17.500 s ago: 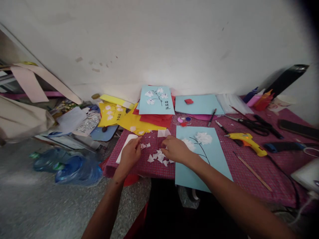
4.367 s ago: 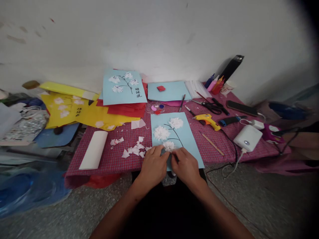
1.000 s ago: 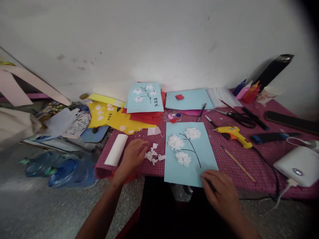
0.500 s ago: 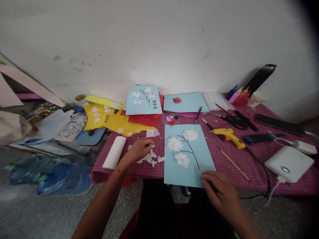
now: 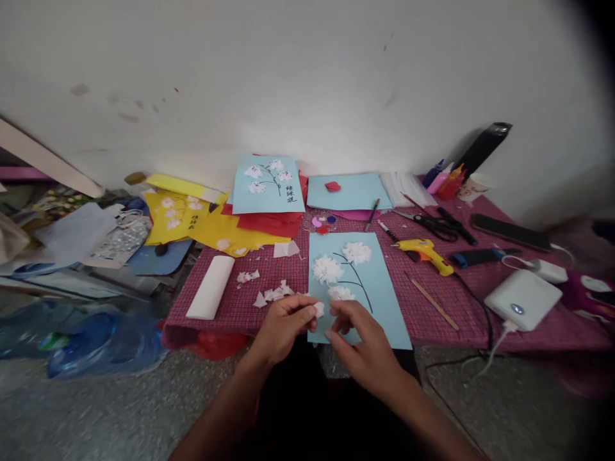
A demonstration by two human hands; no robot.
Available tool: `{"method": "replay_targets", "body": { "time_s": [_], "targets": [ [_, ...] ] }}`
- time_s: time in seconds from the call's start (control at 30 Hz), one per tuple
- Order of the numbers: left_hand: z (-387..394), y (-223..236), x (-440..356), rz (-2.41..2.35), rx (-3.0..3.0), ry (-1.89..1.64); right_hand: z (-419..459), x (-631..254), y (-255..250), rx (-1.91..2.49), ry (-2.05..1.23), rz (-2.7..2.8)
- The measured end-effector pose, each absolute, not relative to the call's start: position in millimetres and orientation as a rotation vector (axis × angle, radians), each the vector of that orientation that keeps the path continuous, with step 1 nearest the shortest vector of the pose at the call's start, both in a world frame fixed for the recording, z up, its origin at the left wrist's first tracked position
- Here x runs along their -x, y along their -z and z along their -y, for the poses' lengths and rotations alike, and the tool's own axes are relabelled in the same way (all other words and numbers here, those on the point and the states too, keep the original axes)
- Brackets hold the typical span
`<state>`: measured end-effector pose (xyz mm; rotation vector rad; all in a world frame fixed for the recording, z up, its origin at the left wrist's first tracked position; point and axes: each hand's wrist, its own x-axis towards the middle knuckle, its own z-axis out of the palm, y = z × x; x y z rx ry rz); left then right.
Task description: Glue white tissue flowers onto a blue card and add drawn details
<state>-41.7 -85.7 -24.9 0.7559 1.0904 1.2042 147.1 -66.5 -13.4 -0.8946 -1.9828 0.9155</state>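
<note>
Between the thumb and fingers of my left hand (image 5: 287, 325) is a small piece of white tissue paper (image 5: 319, 310). My right hand (image 5: 361, 339) is close beside it, thumb and fingers apart, with nothing visible in them. Both hands are over the lower left of a light blue sheet (image 5: 384, 307). On that sheet are a drawn dark branch and white paper flowers (image 5: 328, 269); the lowest flower is partly hidden by my right hand. Left of the sheet lie scattered white paper scraps (image 5: 273, 293) and a folded white paper roll (image 5: 210, 288).
A yellow hot glue gun (image 5: 425, 253), a wooden stick (image 5: 435, 302), scissors (image 5: 427, 224) and a white power bank (image 5: 523, 301) lie to the right. Behind are a blue flower picture (image 5: 264, 198) and paint bottles (image 5: 451, 182). The tablecloth (image 5: 288, 326) ends just before my lap.
My left hand has come from the scraps to the sheet's lower left with a white piece. My right hand has left the sheet's lower right corner and moved beside it. The view has shifted slightly.
</note>
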Motion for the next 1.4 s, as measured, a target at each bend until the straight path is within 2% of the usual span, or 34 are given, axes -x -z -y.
{"method": "replay_targets", "body": {
  "time_s": [0.63, 0.77, 0.93, 1.2, 1.3, 1.4],
  "targets": [
    [100.6, 36.8, 20.4, -1.028, -0.628, -1.153, 69.8, -147.3, 21.5, 0.927, -1.011, 1.978],
    [113.9, 36.5, 22.5, -1.213, -0.890, -1.136, 76.6, -148.4, 27.0, 0.983, -1.077, 1.928],
    [133.0, 39.3, 22.0, -1.538, -1.538, -1.182, 83.4, -150.8, 37.3, 1.064, -1.119, 1.885],
    [135.6, 51.3, 14.8, -1.505, -1.870, -1.117, 95.0, -150.6, 32.5, 1.024, -1.197, 1.917],
    [133.7, 51.4, 17.6, -1.515, -1.884, -1.146, 69.2, -180.6, 21.9, 1.042, -1.056, 2.005],
    [132.5, 48.8, 21.5, -1.543, -1.907, -1.193, 6.1, -237.2, 10.6, 1.289, -0.488, 2.000]
  ]
}}
